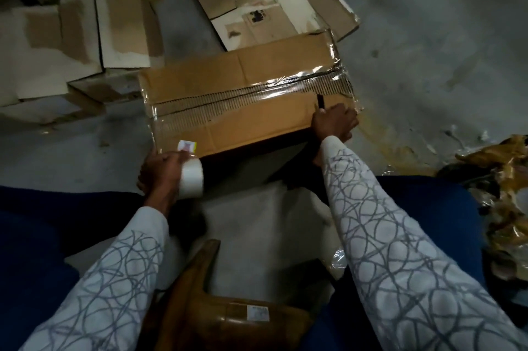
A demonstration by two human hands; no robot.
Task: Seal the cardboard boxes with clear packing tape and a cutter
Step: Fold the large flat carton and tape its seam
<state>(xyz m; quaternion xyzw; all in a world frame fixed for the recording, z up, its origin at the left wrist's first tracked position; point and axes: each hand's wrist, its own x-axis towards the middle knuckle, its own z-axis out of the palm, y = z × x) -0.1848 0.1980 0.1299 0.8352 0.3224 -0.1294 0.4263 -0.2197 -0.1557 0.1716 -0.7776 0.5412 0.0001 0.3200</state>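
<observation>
Two hands are busy at one big cardboard box (243, 70) that lies on the grey floor (428, 36). The left hand (160, 170) is curled round a roll of clear tape (192, 179). It holds the roll right at the near left corner of the box, just below a small pink and yellow sticker (187, 146).

The right hand (334, 122) is at the near right edge of the box top. Its fingers are curled round a thin black cutter (320, 100). The cutter sticks out past the fingers and points at the shiny strip of tape (257, 90) that runs along the middle seam of the box, from end to end. The tip is close to the strip, but it is too small to tell if it touches.

The two hands are well apart, one near each front corner. Both arms wear white sleeves (385, 236) with grey loops.

Behind the box, flat pieces of cardboard (123, 25) lie on the floor. To the right lies a heap (503, 193) of crumpled brown and shiny scraps.
</observation>
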